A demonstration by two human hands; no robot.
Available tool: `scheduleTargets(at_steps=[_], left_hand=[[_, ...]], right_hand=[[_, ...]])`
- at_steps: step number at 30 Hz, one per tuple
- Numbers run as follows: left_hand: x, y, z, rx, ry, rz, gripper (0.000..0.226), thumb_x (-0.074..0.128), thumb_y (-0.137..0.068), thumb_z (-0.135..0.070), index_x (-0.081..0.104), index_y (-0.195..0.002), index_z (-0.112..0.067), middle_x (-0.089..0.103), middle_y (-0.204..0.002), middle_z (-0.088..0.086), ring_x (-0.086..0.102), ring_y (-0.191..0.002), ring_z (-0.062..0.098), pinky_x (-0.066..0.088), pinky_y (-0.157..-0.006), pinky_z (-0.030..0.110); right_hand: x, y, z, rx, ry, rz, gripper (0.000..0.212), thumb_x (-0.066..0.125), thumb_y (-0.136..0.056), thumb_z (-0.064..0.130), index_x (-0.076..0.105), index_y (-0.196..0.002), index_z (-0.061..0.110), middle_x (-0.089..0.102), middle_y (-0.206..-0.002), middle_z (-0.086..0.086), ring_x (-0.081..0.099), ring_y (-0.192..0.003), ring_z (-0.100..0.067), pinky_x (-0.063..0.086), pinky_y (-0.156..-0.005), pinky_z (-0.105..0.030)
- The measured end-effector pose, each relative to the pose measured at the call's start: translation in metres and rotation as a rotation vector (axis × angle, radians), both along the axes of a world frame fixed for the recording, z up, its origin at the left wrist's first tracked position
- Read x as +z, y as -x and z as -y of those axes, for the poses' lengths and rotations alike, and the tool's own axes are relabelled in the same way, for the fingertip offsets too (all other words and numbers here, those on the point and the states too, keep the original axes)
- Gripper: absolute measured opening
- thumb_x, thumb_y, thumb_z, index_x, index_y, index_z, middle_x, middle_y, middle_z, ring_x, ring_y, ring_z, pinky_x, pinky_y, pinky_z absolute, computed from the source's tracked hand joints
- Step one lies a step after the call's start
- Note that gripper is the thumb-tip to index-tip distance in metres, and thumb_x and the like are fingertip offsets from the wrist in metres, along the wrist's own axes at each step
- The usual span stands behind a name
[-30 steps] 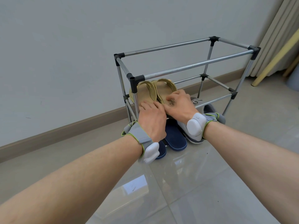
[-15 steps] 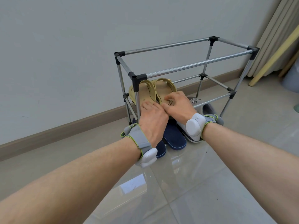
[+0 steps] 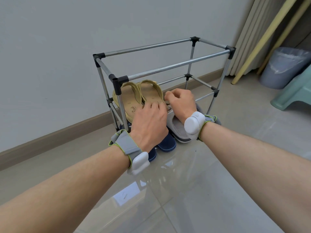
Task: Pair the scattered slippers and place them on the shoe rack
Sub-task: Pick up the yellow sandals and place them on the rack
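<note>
— Why are the tan sandals (image 3: 141, 98) sitting so far to the left end of the shoe rack (image 3: 161, 68)?

— Room for the rest, I'd guess. They lie side by side on the middle rails, toes toward the wall, heels hanging over the front rail. Pairing them tight against the corner post leaves the right stretch of rail bare.

— And the hands?

— Both empty, as far as I can see. The left hand (image 3: 149, 126) hovers over the sandals' heels, fingers spread and loose, clamped on nothing; whether the fingertips touch the footbed I can't tell. The right hand (image 3: 180, 103) is loosely curled just beside the right sandal, above the grey slipper (image 3: 179, 130), also gripping nothing. The two hands are close but apart.

— So the tan pair is done?

— Looks settled to me. The navy slippers (image 3: 165, 143) lie together down low under the left wrist, heels poking out onto the tiled floor (image 3: 185, 190), with the grey one next to them. Only one grey slipper shows clearly; its mate is hidden behind the right wrist, if it's there at all.
</note>
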State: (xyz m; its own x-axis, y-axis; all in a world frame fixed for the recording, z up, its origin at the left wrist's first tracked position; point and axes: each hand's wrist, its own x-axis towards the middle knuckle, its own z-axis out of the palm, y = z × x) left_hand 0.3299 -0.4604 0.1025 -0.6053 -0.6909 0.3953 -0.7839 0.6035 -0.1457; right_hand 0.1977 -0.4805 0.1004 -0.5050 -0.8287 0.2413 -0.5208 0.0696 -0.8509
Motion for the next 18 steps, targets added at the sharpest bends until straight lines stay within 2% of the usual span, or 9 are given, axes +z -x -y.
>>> scheduleTargets(at_steps=[2,4,7,12,18], left_hand=[[0.003,0.008,0.001,-0.051,0.045,-0.048,0.036,0.026,-0.074,-0.019,0.057,-0.092,-0.012,0.064,-0.089,0.01,0.056,-0.083,0.03,0.041,-0.07,0.039],[0.004,0.021,0.002,-0.077,0.066,-0.066,0.033,0.028,-0.072,-0.019,0.056,-0.088,-0.013,0.064,-0.085,0.01,0.056,-0.08,0.031,0.04,-0.07,0.04],[0.003,0.049,-0.002,-0.135,0.061,-0.072,0.017,0.047,-0.077,-0.017,0.055,-0.092,-0.014,0.065,-0.089,0.01,0.056,-0.085,0.031,0.038,-0.072,0.04],[0.0,0.112,-0.034,-0.272,0.011,-0.078,0.014,0.048,-0.079,-0.021,0.051,-0.091,-0.014,0.067,-0.094,0.011,0.056,-0.09,0.033,0.037,-0.076,0.04],[-0.016,0.21,-0.141,-0.503,-0.106,-0.013,0.012,0.047,-0.077,-0.016,0.037,-0.083,-0.017,0.067,-0.092,0.008,0.055,-0.089,0.03,0.03,-0.072,0.036]], right_hand=[[0.003,0.018,-0.007,-0.077,0.009,0.022,0.029,0.056,-0.082,0.028,0.071,-0.074,0.004,0.071,-0.073,-0.007,0.062,-0.076,-0.027,0.053,-0.071,-0.038],[0.005,0.036,-0.02,-0.14,-0.003,0.021,0.027,0.056,-0.081,0.025,0.071,-0.07,0.006,0.069,-0.067,-0.003,0.06,-0.07,-0.021,0.048,-0.064,-0.031],[0.006,0.066,-0.047,-0.223,-0.018,0.014,0.027,0.056,-0.08,0.024,0.071,-0.069,0.006,0.073,-0.071,-0.008,0.066,-0.076,-0.026,0.054,-0.072,-0.034],[0.005,0.113,-0.118,-0.374,-0.085,-0.024,0.026,0.055,-0.08,0.026,0.069,-0.071,0.005,0.073,-0.072,-0.011,0.069,-0.081,-0.031,0.056,-0.076,-0.041],[-0.001,0.163,-0.247,-0.567,-0.21,-0.075,0.021,0.055,-0.084,0.022,0.07,-0.075,0.011,0.072,-0.075,-0.003,0.065,-0.081,-0.026,0.055,-0.071,-0.034]])
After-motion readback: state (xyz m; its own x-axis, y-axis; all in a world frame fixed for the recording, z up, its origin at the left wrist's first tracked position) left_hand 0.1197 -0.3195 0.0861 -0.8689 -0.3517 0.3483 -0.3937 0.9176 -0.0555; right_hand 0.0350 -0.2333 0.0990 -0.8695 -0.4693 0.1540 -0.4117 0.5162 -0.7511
